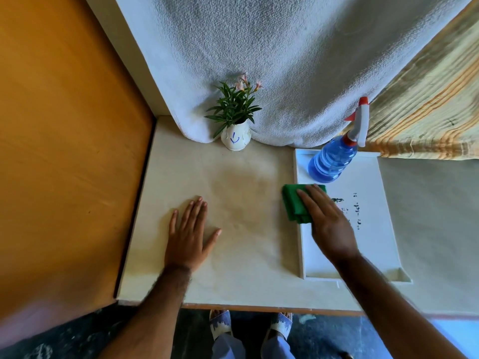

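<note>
A folded green cloth (294, 203) lies across the left edge of a white tray (375, 229), half on the cream tabletop (207, 164). My right hand (328, 221) presses flat on the cloth with straight fingers. My left hand (190, 233) rests flat on the tabletop, fingers spread, holding nothing. A darker smudged patch (238, 187) shows on the tabletop between my hands. A blue spray bottle (334, 156) with a white and red trigger stands at the tray's far end. Dark marks (356, 211) dot the tray right of my right hand.
A white vase (235, 139) with a green plant and pink flowers stands at the back against a white towel (285, 73). An orange wall (64, 151) borders the table on the left. A striped curtain (427, 112) hangs at the right. My feet show below the table's front edge.
</note>
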### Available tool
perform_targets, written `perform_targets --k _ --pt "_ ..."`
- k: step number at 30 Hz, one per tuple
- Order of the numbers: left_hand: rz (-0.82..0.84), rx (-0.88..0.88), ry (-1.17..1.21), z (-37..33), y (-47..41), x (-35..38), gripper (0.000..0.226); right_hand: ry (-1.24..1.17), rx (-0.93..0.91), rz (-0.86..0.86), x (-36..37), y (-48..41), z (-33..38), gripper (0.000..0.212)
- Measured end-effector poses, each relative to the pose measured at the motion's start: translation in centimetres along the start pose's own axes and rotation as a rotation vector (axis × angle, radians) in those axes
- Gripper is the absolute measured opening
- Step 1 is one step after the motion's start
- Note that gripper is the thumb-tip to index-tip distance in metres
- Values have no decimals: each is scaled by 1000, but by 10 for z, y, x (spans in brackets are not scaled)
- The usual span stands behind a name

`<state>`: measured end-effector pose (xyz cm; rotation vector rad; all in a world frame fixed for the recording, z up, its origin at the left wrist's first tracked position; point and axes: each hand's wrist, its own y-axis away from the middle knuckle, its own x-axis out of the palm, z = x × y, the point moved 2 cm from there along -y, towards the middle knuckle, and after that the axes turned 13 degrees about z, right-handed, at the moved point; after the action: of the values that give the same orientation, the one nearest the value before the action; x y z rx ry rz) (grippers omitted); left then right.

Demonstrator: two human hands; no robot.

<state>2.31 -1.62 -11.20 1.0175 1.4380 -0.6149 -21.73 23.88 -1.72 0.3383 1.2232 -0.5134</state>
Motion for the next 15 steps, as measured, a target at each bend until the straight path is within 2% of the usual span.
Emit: perform_targets --k 2,6,10,15 --pt "4 2 -5 0 0 -1 84 -4 -136 -8 -1 -28 28 50" --pt "0 -6 6 -3 -1 -1 85 52 -343 29 2 -99 71 50" --pt "23 -18 -5 -3 -1 -2 87 148 -459 43 9 -158 94 43" --pt "14 -15 -7 -1 -1 0 86 222 -553 63 20 -196 101 43"
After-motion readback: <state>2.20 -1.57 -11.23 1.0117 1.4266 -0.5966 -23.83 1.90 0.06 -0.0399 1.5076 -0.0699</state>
